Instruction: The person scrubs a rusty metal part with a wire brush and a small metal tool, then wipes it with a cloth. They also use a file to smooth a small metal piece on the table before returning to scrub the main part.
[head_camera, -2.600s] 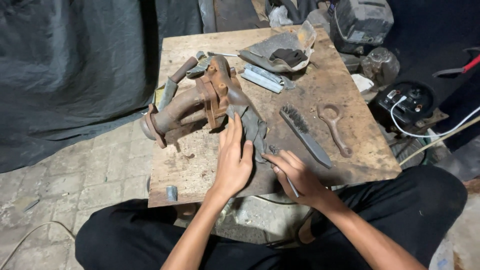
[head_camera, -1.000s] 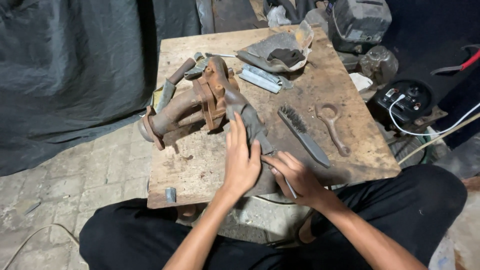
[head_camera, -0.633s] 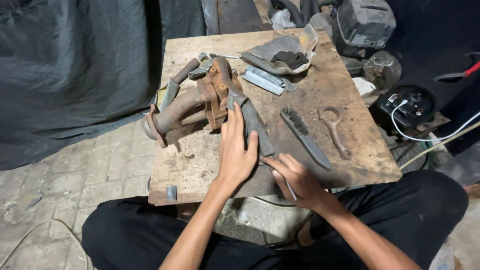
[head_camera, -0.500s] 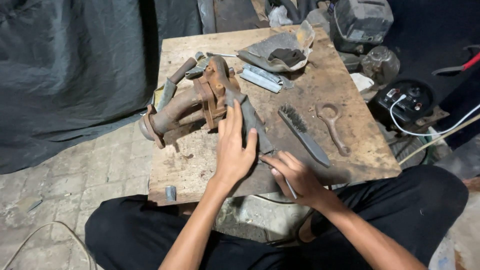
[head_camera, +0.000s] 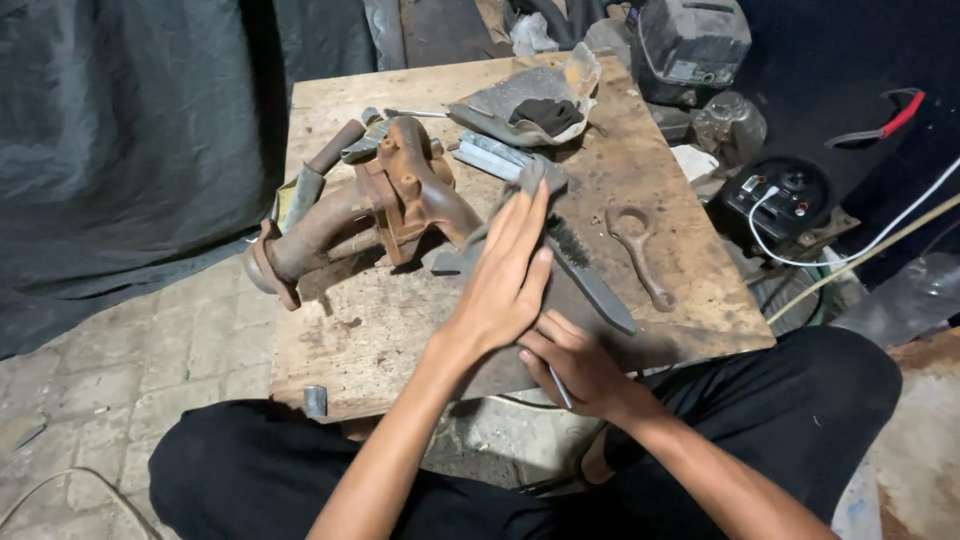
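Pressing flat, my left hand (head_camera: 505, 290) pins the grey cloth (head_camera: 520, 195) at frame centre, fingers straight and together, beside the rusty pipe casting (head_camera: 370, 205); my right hand (head_camera: 575, 365) pinches a thin metal rod (head_camera: 558, 385), kept ready below.

A square wooden work table (head_camera: 400, 330) stands before the seated person. On its left half lies a rusty cast-iron pipe elbow (head_camera: 360, 205). Just right of it, the left hand (head_camera: 505, 275) presses a grey rag (head_camera: 530, 180). The right hand (head_camera: 575, 360) rests at the near edge, with a wire brush (head_camera: 590, 280) and a rusty connecting rod (head_camera: 640, 245) further right.
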